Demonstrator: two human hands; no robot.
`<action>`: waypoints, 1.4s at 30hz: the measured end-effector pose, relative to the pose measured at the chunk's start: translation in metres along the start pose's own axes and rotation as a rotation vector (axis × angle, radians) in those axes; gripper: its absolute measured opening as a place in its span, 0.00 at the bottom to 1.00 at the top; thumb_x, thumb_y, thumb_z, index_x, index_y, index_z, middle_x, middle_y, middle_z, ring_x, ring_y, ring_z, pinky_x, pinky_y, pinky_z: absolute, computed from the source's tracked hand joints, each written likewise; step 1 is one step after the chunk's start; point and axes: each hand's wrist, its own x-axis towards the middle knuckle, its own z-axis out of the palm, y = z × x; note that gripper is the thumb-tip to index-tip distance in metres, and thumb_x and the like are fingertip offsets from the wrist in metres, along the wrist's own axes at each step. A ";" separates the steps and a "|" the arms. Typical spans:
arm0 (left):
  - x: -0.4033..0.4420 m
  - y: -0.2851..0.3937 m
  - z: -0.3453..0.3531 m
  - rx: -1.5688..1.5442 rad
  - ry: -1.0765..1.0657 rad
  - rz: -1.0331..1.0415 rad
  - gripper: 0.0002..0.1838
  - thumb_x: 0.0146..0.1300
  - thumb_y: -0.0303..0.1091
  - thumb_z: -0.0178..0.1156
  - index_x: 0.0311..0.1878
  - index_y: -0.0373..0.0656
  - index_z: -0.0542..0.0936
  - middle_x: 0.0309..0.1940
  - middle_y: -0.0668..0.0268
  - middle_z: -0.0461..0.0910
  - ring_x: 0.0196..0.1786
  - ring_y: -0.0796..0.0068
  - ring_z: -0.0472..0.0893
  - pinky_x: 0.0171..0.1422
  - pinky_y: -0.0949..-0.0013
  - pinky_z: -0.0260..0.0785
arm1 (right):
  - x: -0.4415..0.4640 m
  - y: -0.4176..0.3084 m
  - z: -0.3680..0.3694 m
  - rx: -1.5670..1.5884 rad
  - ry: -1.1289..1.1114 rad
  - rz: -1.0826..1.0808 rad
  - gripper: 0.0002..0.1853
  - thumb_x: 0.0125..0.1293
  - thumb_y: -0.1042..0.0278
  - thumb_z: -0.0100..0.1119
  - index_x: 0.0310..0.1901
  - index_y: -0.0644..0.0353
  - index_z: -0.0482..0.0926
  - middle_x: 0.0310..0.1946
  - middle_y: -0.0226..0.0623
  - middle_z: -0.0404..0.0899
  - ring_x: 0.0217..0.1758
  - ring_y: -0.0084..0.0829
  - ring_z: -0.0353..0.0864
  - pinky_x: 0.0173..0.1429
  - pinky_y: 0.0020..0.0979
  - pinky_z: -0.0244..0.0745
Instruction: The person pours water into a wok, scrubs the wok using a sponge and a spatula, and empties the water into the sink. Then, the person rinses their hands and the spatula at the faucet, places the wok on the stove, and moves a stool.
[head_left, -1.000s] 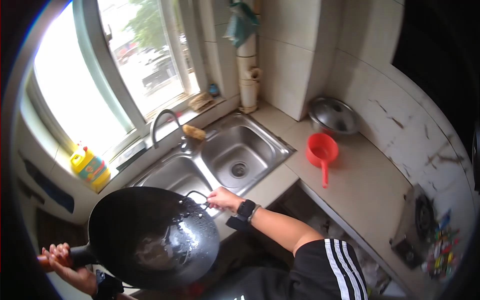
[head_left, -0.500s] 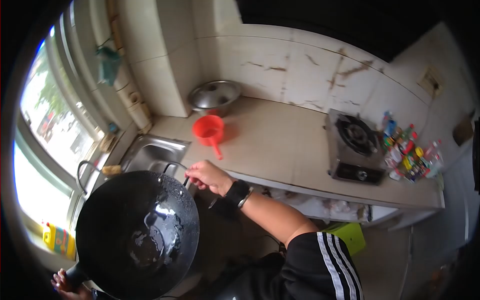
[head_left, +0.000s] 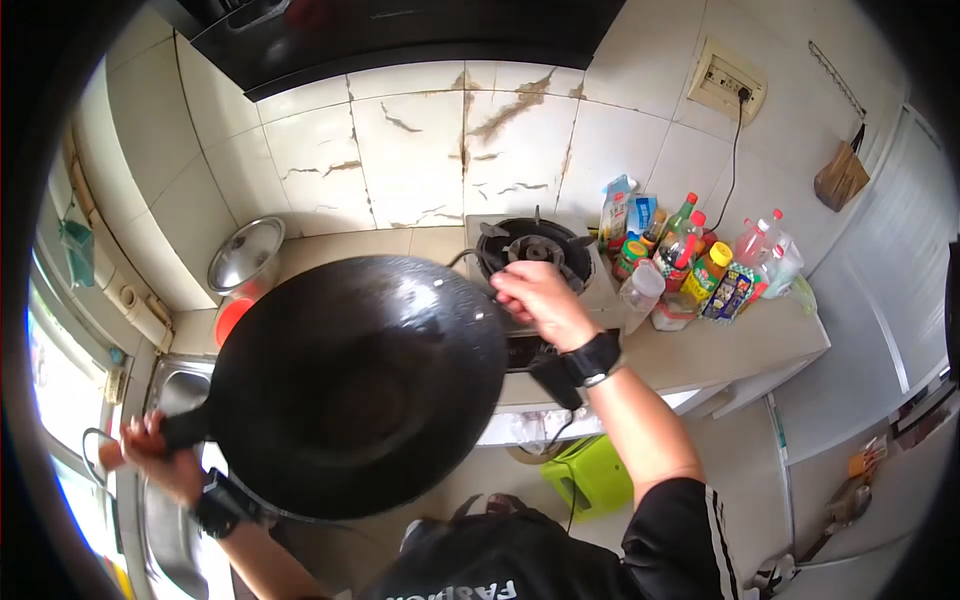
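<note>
Wok: a large, round, black metal wok is held up in front of the person's body, tilted so that its hollow faces the camera; a few shiny glints show near its upper right edge.
Left hand: the left hand has its fingers wrapped around the long handle, black near the wok with an orange-brown end.
Right hand: the right hand pinches the thin black loop handle on the far side, thumb and fingers pressed together.
Progress: lifting looks done, with both grips appearing settled; the wok is not set down on any surface.
Around it: the steel gas stove stands just beyond the right hand; the red plastic dipper shows partly behind the wok's left edge.
Shirt lettering: white letters on the black shirt seem to start with "FA"; the rest is unclear.
Bottle labels: the colourful cluster of bottles and packets carries print too small to read; no brand can be told.
</note>
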 end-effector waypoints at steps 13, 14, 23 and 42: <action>-0.024 -0.242 0.162 -0.290 -0.274 -0.639 0.12 0.63 0.47 0.57 0.46 0.54 0.74 0.36 0.71 0.77 0.48 0.69 0.75 0.60 0.45 0.63 | 0.007 -0.031 -0.191 -0.127 0.475 -0.066 0.11 0.65 0.64 0.55 0.25 0.56 0.72 0.21 0.23 0.71 0.20 0.13 0.65 0.21 0.17 0.59; -0.030 -0.250 0.174 -0.249 -0.244 -0.747 0.12 0.63 0.47 0.57 0.47 0.55 0.73 0.38 0.71 0.77 0.50 0.69 0.75 0.60 0.45 0.62 | 0.011 -0.029 -0.205 -0.143 0.497 -0.053 0.11 0.65 0.64 0.54 0.25 0.55 0.72 0.21 0.23 0.71 0.20 0.13 0.65 0.21 0.17 0.58; -0.042 -0.336 0.205 -0.169 -0.348 -0.935 0.13 0.67 0.42 0.54 0.50 0.53 0.66 0.49 0.66 0.74 0.59 0.61 0.71 0.60 0.41 0.63 | 0.063 -0.004 -0.281 -0.176 0.604 0.006 0.10 0.64 0.67 0.54 0.25 0.59 0.70 0.20 0.28 0.70 0.17 0.16 0.64 0.19 0.19 0.59; -0.039 -0.369 0.213 -0.018 -0.446 -0.918 0.25 0.67 0.48 0.51 0.63 0.51 0.62 0.58 0.59 0.67 0.63 0.62 0.67 0.66 0.43 0.59 | 0.065 0.026 -0.286 -0.200 0.756 -0.025 0.11 0.64 0.63 0.55 0.38 0.63 0.78 0.23 0.29 0.76 0.22 0.18 0.71 0.25 0.21 0.66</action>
